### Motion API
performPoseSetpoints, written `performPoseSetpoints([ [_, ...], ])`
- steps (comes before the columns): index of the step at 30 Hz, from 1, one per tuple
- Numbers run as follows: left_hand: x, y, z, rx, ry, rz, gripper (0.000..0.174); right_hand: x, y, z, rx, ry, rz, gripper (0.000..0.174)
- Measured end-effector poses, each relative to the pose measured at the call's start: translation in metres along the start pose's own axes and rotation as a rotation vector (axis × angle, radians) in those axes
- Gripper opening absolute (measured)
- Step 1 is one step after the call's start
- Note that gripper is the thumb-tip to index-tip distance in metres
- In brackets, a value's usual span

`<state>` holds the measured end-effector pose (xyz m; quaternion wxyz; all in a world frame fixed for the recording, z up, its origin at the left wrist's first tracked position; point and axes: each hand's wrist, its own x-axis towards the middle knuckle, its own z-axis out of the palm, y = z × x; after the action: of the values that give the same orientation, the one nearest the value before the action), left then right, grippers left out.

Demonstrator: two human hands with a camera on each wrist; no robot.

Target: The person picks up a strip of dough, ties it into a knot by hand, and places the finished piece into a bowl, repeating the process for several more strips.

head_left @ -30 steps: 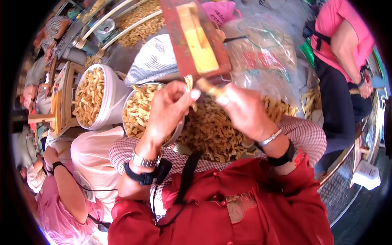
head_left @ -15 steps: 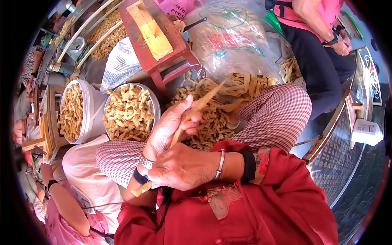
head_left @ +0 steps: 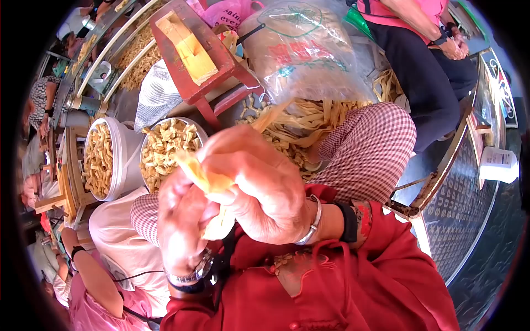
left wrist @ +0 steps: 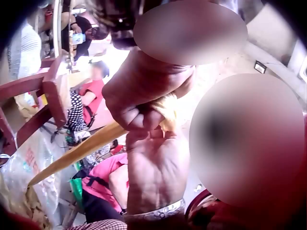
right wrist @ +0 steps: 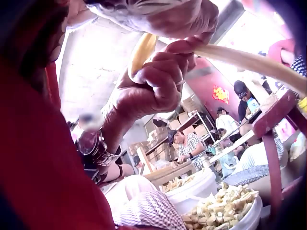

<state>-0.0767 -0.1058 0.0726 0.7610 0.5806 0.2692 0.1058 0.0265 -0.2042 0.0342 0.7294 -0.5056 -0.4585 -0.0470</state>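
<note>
A long, flat tan strip (head_left: 272, 115) is bent over between my two hands, in front of my chest. My right hand (head_left: 262, 190) grips it with curled fingers, and a tail of strip runs out past that hand's far side. Below and to the left, my left hand (head_left: 182, 215) holds the strip with bent fingers, partly behind the right hand. One pale end sticks up between the hands and another part hangs below the thumb. In the left wrist view the strip (left wrist: 79, 151) stretches away down to the left; the fold itself is mostly hidden by fingers.
Two white buckets (head_left: 117, 157) of short knotted tan pieces (head_left: 165, 144) stand at the left. A red stool (head_left: 222, 74) bears a yellow wooden block (head_left: 187, 49). Beyond my knee lie loose strips (head_left: 326, 116) and a clear plastic bag (head_left: 303, 55). People sit on both sides.
At first the hands were apart over the pile, a short piece in the left. They came together with a long strip, which is now bent over and raised nearer the head.
</note>
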Motion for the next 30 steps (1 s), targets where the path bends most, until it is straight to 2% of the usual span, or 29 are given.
performPoseSetpoints([
  [1, -0.006, 0.008, -0.004, 0.105, -0.08, 0.076, 0.021, 0.005, -0.001, 0.0, -0.008, 0.009, -0.031, 0.015],
  [2, -0.015, 0.029, 0.001, 0.213, -0.064, 0.143, 0.023, 0.01, -0.002, 0.001, -0.015, 0.017, -0.063, 0.016],
  [4, -0.017, 0.069, -0.04, 0.344, -0.257, -0.3, 0.028, 0.023, -0.014, 0.023, 0.116, 0.262, -0.091, 0.01],
  [5, -0.014, 0.068, -0.038, 0.307, -0.319, -0.132, 0.026, 0.031, -0.016, 0.03, 0.191, 0.328, -0.108, 0.01],
  [7, -0.007, 0.068, -0.034, 0.235, -0.429, 0.236, 0.023, 0.035, -0.022, 0.037, 0.307, 0.29, 0.022, 0.014],
  [9, -0.012, 0.068, -0.012, 0.226, -0.306, 0.351, 0.025, 0.033, -0.024, 0.03, 0.341, 0.22, 0.241, 0.019],
  [10, -0.008, 0.061, -0.003, 0.07, -0.32, 0.338, 0.024, 0.031, -0.021, 0.023, 0.287, 0.139, 0.322, 0.021],
  [11, 0.0, 0.052, 0.001, -0.09, -0.327, 0.324, 0.024, 0.025, -0.02, 0.026, 0.447, 0.16, 0.489, 0.02],
  [13, 0.007, 0.04, -0.006, -0.126, -0.261, 0.201, 0.025, 0.015, -0.01, 0.031, 0.434, 0.23, 0.438, 0.019],
  [15, 0.014, 0.033, -0.013, -0.222, -0.227, 0.071, 0.026, 0.014, -0.007, 0.027, 0.551, 0.223, 0.625, 0.022],
  [17, 0.017, 0.034, -0.008, -0.066, -0.113, 0.045, 0.023, 0.014, 0.001, 0.027, 0.595, 0.209, 0.643, 0.023],
  [18, 0.023, 0.028, -0.021, -0.013, -0.3, 0.081, 0.022, 0.013, 0.004, 0.024, 0.497, 0.177, 0.647, 0.025],
  [19, 0.026, 0.031, -0.026, 0.086, -0.29, 0.102, 0.017, 0.012, 0.006, 0.019, 0.394, 0.15, 0.653, 0.026],
  [20, 0.026, 0.028, -0.023, 0.386, -0.145, 0.29, 0.014, 0.016, 0.005, 0.008, 0.241, 0.034, 0.751, 0.029],
  [21, 0.028, 0.022, -0.02, 0.685, 0.003, 0.471, 0.011, 0.015, 0.012, 0.005, 0.276, -0.03, 0.77, 0.032],
  [22, 0.039, 0.022, -0.027, 0.959, -0.048, 0.868, 0.009, 0.018, 0.013, 0.0, 0.269, -0.119, 0.775, 0.033],
  [23, 0.038, 0.023, -0.028, 1.06, -0.046, 0.926, 0.011, 0.021, 0.015, -0.005, 0.261, -0.206, 0.78, 0.034],
  [25, 0.034, 0.019, -0.024, 1.033, -0.035, 0.911, 0.011, 0.021, 0.028, -0.017, 0.299, -0.435, 0.755, 0.037],
  [27, 0.039, 0.012, -0.029, 0.985, -0.14, 0.897, 0.01, 0.024, 0.031, -0.026, 0.391, -0.615, 0.893, 0.037],
  [28, 0.04, 0.007, -0.032, 0.959, -0.191, 0.887, 0.01, 0.02, 0.035, -0.027, 0.461, -0.615, 0.929, 0.037],
  [30, 0.037, 0.001, -0.035, 0.884, -0.172, 0.705, 0.009, 0.019, 0.034, -0.031, 0.445, -0.628, 0.993, 0.039],
])
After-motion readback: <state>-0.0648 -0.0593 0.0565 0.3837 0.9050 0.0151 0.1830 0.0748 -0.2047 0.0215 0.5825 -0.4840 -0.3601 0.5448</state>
